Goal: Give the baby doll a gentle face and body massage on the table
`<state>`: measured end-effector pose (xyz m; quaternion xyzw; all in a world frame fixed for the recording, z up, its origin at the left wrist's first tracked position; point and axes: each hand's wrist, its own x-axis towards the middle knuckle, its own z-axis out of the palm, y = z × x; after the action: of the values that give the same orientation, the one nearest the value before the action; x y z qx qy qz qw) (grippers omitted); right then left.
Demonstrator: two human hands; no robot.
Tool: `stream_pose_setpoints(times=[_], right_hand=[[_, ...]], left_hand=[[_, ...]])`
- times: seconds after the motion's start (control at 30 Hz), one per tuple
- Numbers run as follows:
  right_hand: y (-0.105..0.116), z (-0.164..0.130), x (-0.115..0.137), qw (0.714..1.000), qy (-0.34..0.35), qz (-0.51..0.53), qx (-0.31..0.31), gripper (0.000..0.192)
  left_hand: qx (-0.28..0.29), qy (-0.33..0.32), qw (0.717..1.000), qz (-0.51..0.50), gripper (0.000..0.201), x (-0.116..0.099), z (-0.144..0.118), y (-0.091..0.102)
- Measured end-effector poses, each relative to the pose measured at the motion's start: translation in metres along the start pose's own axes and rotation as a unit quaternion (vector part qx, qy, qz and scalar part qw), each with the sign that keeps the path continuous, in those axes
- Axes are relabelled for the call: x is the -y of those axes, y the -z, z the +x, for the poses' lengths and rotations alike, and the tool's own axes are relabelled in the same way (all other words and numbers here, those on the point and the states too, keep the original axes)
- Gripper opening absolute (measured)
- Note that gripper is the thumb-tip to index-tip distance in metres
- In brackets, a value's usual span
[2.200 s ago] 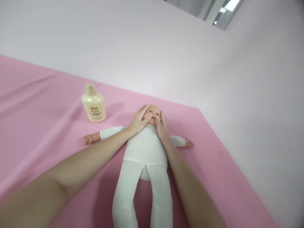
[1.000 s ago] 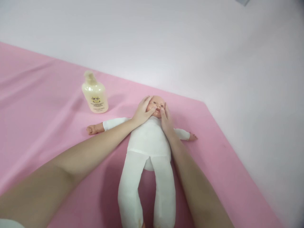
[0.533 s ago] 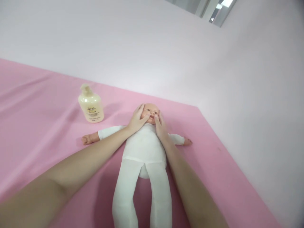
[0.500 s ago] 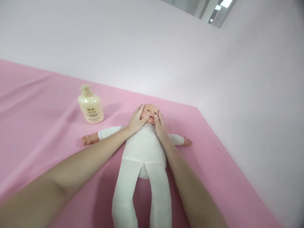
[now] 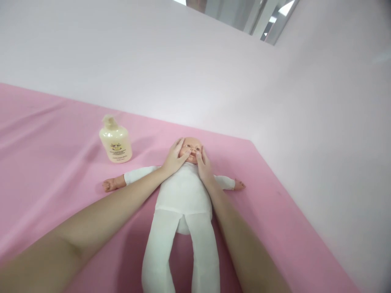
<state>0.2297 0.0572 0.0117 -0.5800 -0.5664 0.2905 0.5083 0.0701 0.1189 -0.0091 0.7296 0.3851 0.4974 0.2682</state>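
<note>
A baby doll (image 5: 185,187) with a white cloth body lies on its back, head at the far end and arms spread out sideways. My left hand (image 5: 176,158) is cupped round the left side of its head, the thumb resting on the cheek near the mouth. On the other side my right hand (image 5: 204,162) curves round the head in the same way, its thumb beside the mouth. Between the two hands the doll's head (image 5: 192,143) shows its forehead, eyes, nose and mouth. My wrists pass over the doll's shoulders.
A pale yellow pump bottle (image 5: 116,142) with a printed label stands upright to the left of the doll's head. Beneath everything lies a pink cloth (image 5: 61,162) with some creases. White surface (image 5: 137,65) stretches beyond its edge. Glass and metal framing (image 5: 238,14) shows at the top.
The whole scene sits slightly lower in view, as the camera has tilted a little. Both hands stay on the doll's head, with the thumbs in nearly the same place.
</note>
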Motion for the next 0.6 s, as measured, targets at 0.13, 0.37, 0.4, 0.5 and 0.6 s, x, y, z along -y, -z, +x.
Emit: stream_pose_setpoints(times=[0.13, 0.37, 0.4, 0.5, 0.6], right_hand=[[0.0, -0.001, 0.003, 0.997, 0.069, 0.011, 0.016, 0.08], [0.0, 0.001, 0.001, 0.994, 0.104, 0.026, 0.029, 0.072], [-0.001, 0.001, 0.0, 0.994, 0.104, 0.026, 0.029, 0.071], [-0.001, 0.002, -0.002, 0.994, 0.105, 0.03, 0.03, 0.071], [-0.001, 0.003, -0.002, 0.992, 0.116, 0.034, 0.035, 0.071]], left_hand=[[-0.006, -0.015, 1.0, 0.001, 0.069, 0.0, 0.001, 0.0], [0.006, -0.055, 0.998, 0.003, 0.051, -0.008, -0.001, 0.006], [0.007, -0.053, 0.999, 0.004, 0.05, -0.008, -0.001, 0.006], [0.008, -0.047, 0.999, 0.006, 0.048, -0.011, -0.002, 0.006], [0.012, -0.051, 0.999, 0.007, 0.047, -0.014, -0.002, 0.006]])
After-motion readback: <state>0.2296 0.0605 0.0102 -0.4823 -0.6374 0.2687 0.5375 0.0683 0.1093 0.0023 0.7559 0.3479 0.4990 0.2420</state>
